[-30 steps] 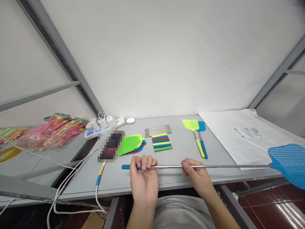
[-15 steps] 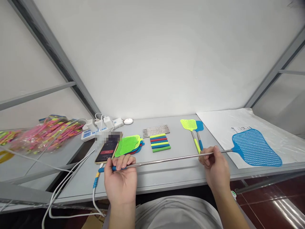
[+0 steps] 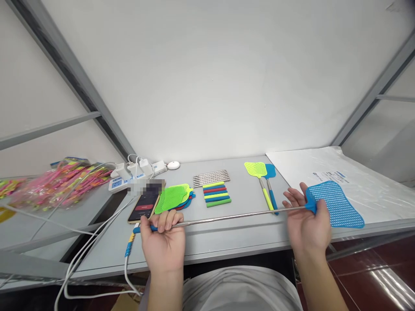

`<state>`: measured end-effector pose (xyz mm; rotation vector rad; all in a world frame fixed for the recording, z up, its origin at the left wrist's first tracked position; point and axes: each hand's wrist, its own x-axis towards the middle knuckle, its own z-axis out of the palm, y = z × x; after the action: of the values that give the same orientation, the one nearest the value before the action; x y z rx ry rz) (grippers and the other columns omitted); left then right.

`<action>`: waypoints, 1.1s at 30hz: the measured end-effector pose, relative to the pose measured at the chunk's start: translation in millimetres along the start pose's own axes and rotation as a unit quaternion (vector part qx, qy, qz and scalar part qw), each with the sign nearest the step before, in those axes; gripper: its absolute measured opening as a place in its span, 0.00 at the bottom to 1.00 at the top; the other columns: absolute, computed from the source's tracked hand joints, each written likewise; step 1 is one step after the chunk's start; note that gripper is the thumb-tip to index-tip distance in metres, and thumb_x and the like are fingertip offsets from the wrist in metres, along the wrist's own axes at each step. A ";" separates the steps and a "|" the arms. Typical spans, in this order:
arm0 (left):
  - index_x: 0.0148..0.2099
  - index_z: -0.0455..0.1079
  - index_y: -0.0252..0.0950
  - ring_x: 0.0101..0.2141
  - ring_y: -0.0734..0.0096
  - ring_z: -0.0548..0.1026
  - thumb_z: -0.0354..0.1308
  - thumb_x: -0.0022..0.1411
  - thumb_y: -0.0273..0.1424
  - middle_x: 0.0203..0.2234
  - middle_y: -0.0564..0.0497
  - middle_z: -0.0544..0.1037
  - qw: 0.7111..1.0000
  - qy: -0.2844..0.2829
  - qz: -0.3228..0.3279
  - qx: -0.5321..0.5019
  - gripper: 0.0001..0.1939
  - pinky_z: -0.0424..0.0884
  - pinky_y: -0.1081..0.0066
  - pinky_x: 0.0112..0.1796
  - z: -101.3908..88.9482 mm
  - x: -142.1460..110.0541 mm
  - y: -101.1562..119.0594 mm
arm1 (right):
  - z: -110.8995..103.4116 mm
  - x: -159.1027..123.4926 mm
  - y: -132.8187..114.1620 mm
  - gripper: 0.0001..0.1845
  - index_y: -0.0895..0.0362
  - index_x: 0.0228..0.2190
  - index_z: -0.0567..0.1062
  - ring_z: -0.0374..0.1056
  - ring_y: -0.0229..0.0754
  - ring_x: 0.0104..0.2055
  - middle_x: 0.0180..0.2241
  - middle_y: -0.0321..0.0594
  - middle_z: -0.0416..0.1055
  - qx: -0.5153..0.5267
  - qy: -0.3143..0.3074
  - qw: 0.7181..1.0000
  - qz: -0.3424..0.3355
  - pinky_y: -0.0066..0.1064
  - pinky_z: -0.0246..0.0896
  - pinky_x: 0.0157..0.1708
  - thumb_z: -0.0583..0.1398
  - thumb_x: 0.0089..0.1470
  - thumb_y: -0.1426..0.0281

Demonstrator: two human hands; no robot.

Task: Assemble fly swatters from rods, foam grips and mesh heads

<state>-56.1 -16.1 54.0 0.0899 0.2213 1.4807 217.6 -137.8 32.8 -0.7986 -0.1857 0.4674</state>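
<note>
I have my left hand wrapped round the fly swatter handle at 9 o'clock; my right hand cups its head's neck at 3 — a half-open grip, steadying the long rod level above the surface.

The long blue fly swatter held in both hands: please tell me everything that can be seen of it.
The long blue fly swatter has a blue plastic mesh head, a thin shiny metal rod, extended, and a blue grip. It lies almost level above the grey table's front edge. The left hand closes around the grip; the right hand holds the neck where rod meets head.
</note>
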 end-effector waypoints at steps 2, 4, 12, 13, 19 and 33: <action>0.25 0.50 0.37 0.17 0.79 0.54 0.44 0.72 0.34 0.15 0.60 0.51 1.000 -0.001 0.013 0.003 0.20 0.57 0.74 0.23 1.2 -3.6 -11.7 | 8.4 -12.8 9.6 0.23 0.53 0.48 0.74 0.71 0.45 0.47 0.43 0.43 0.76 -0.018 0.006 1.000 -0.022 0.36 0.63 0.41 0.49 0.61 0.56; 0.24 0.49 0.37 0.17 0.78 0.53 0.45 0.71 0.32 0.15 0.60 0.50 1.000 -0.009 0.004 0.021 0.20 0.56 0.73 0.23 3.8 -13.3 -31.9 | 20.4 -34.7 25.0 0.23 0.53 0.50 0.72 0.70 0.46 0.49 0.45 0.44 0.76 -0.038 -0.022 0.999 -0.020 0.38 0.61 0.43 0.49 0.62 0.56; 0.26 0.51 0.38 0.23 0.74 0.56 0.50 0.69 0.35 0.18 0.58 0.53 0.996 -0.024 -0.016 0.084 0.19 0.61 0.70 0.29 19.0 -52.6 -89.7 | 51.5 -87.2 59.2 0.27 0.54 0.56 0.65 0.72 0.48 0.47 0.48 0.46 0.76 -0.015 -0.046 0.998 0.030 0.42 0.58 0.45 0.44 0.65 0.54; 0.26 0.51 0.38 0.23 0.74 0.56 0.49 0.69 0.35 0.18 0.58 0.52 0.996 -0.032 -0.007 0.085 0.19 0.61 0.70 0.29 22.0 -54.2 -89.4 | 52.5 -85.8 58.2 0.27 0.54 0.56 0.65 0.72 0.47 0.47 0.49 0.46 0.75 -0.010 -0.045 0.998 0.036 0.42 0.59 0.45 0.44 0.65 0.54; 0.26 0.52 0.38 0.22 0.74 0.56 0.48 0.70 0.35 0.17 0.58 0.53 0.993 -0.051 0.001 0.107 0.19 0.63 0.70 0.29 28.8 -58.9 -91.8 | 50.2 -76.0 52.4 0.26 0.52 0.55 0.66 0.74 0.43 0.38 0.50 0.44 0.75 0.002 -0.054 0.996 0.065 0.40 0.61 0.44 0.45 0.65 0.53; 0.28 0.65 0.37 0.35 0.61 0.73 0.50 0.63 0.36 0.24 0.50 0.72 0.926 -0.071 -0.115 0.351 0.13 0.74 0.57 0.41 11.0 -22.4 -55.7 | 32.1 -41.5 25.9 0.26 0.57 0.50 0.72 0.73 0.48 0.48 0.45 0.44 0.78 -0.041 -0.032 0.999 0.002 0.39 0.60 0.44 0.47 0.64 0.54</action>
<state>-1.2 -42.6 56.0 0.7249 0.6165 1.0960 161.7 -121.0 36.7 -0.8644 -0.2640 0.4929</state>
